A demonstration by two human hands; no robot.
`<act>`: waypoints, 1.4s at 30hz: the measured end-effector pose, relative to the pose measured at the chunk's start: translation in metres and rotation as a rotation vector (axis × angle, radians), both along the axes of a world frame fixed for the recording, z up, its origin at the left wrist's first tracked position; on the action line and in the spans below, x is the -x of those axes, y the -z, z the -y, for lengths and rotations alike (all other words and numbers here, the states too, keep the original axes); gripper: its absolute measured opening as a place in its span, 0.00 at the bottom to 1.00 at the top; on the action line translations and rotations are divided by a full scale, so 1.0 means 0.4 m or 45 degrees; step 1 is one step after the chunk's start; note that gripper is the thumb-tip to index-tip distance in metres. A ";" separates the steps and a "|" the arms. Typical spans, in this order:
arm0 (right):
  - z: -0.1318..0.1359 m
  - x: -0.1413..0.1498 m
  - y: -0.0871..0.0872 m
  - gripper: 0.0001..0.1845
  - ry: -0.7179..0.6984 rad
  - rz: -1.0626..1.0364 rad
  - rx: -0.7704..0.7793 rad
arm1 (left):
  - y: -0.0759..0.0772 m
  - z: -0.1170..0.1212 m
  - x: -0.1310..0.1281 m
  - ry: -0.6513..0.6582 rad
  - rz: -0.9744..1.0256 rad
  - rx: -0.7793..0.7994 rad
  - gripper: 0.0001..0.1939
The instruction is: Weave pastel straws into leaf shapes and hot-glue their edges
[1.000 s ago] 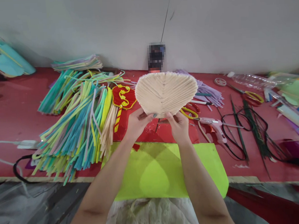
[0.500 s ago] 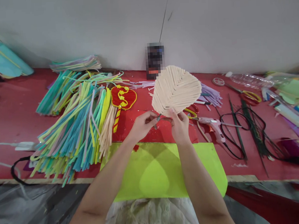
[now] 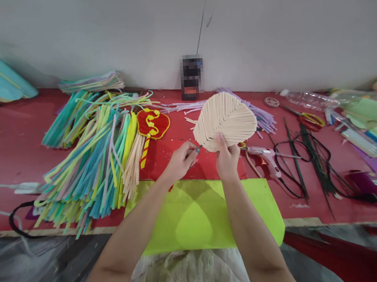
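Right hand (image 3: 227,160) pinches a cream, leaf-shaped panel (image 3: 230,119). Left hand (image 3: 179,162) has fingertips closed on a dark piece (image 3: 198,149) at its 8 o'clock edge.

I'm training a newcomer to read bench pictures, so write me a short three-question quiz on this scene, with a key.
1. Which hand has its thumb on the face of the cream leaf-shaped piece?
2. True or false: in the picture, the red-and-yellow fan lies to the left of the pink glue gun.
3. What color is the sheet under the forearms? A) purple B) lime green C) white

Key: 1. The right hand. 2. True. 3. B.
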State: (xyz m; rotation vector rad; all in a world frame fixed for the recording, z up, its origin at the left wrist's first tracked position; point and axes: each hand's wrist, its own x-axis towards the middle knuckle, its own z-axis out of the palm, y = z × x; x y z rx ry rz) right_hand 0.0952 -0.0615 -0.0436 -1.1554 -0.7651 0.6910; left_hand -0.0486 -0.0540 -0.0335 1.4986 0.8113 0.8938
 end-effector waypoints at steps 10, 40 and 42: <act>-0.008 -0.001 0.019 0.26 -0.028 0.022 0.013 | 0.002 0.011 -0.012 -0.074 0.077 0.105 0.12; -0.009 -0.011 0.014 0.21 -0.047 -0.007 0.034 | -0.006 0.019 -0.009 -0.041 -0.103 0.002 0.12; -0.008 -0.017 0.010 0.21 -0.100 0.000 0.040 | -0.008 0.016 -0.002 -0.021 -0.149 -0.016 0.12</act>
